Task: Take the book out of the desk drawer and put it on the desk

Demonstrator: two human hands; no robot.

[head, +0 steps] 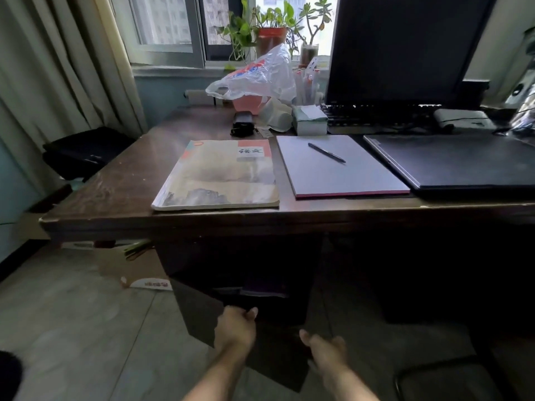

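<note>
The book (217,176), a large pale softcover with a red corner patch and dark characters, lies flat on the dark wooden worktop (115,186), its near edge almost flush with the front edge. It is well above and apart from both hands, which are down at the drawer front.

The left hand (236,328) rests on the top edge of the open drawer (246,285) below the worktop; its fingers (252,312) curl over that edge, pressed together on the dark panel. The right hand (325,350) hangs just beside it, lower, with thumb and fingers loosely parted and nothing between them; whether it touches the drawer front I cannot tell, it is too dim there.

Inside the drawer something flat with a purplish edge shows, blurred.

Right of the book lies a grey pad (338,166) with a black pen (326,152) across it, then a closed dark laptop (457,160). Behind stand a monitor (405,47), a white plastic bag (257,76), and potted plants (272,27) on the sill.
</note>
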